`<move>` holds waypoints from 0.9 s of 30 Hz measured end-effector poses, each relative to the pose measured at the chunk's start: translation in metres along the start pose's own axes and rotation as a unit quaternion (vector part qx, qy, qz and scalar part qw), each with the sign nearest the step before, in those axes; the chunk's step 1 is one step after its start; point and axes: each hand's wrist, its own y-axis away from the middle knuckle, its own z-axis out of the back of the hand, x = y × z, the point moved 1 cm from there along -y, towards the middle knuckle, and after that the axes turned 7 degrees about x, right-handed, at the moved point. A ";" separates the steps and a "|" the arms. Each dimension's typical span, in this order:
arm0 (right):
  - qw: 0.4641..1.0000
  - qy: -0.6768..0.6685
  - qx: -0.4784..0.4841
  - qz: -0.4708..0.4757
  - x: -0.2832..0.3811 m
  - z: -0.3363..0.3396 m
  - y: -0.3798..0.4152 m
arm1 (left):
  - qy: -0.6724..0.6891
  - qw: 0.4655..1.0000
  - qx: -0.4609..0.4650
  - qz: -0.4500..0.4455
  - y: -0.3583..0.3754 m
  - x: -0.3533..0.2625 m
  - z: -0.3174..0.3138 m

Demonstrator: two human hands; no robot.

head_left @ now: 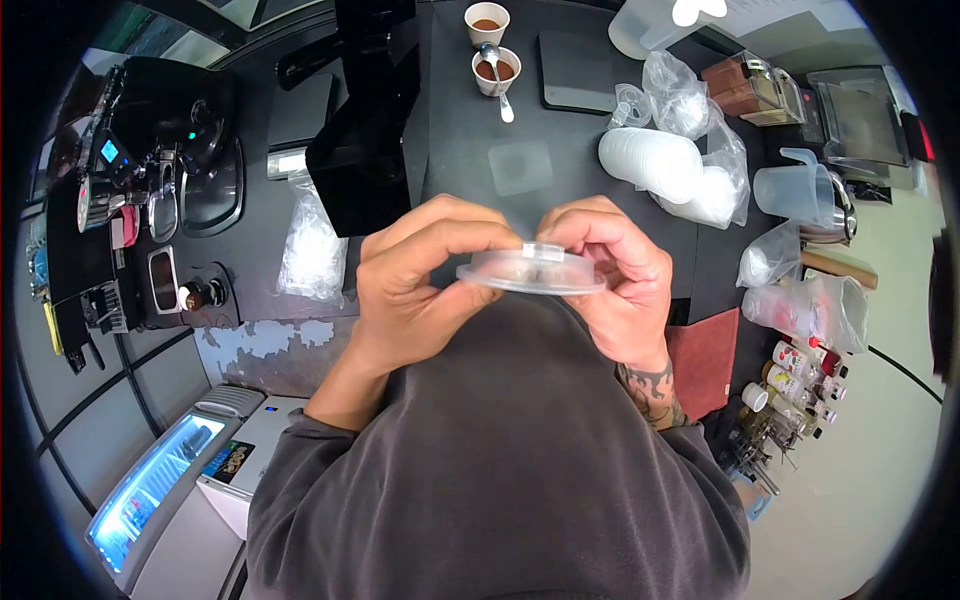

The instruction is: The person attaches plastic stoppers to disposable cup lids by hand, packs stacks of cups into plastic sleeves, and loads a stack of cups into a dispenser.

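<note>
Between the left hand [415, 285] and the right hand [625, 285], raised at the near side of the tabletop [460, 110], is a clear plastic lid [530, 273]. Head view: both hands are closed on the lid, gripping opposite sides of its rim with thumb and fingertips. A small white label [545, 252] shows at its far edge; surface detail is blurred.

Handling: expect a very light part, thin-walled, moderately stiff at the rim and more flexible across the centre. Smooth plastic may slip if the fingertips are damp. Hold by the outer rim at two opposed points; apply light, even pressure. Excess squeeze may bow or crack the wall.

Surroundings, referenced to the lid: beyond it and slightly left stand two paper cups [487, 24] of brown grounds. A metal spoon [489, 52] lies over the nearer one, handle toward the lid; contact could tip it. Beyond and slightly right lies a flat black scale [577, 72]. Beyond and farther right, a stack of white plastic lids [650, 162] lies on its side among plastic bags. To the left, a tall black appliance [365, 170] limits left-hand clearance, with a clear plastic bag [312, 250] beside it.
</note>
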 end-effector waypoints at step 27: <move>0.956 -0.197 -0.110 -0.186 0.002 -0.008 -0.009 | 0.238 0.940 -0.110 0.219 -0.006 -0.008 -0.017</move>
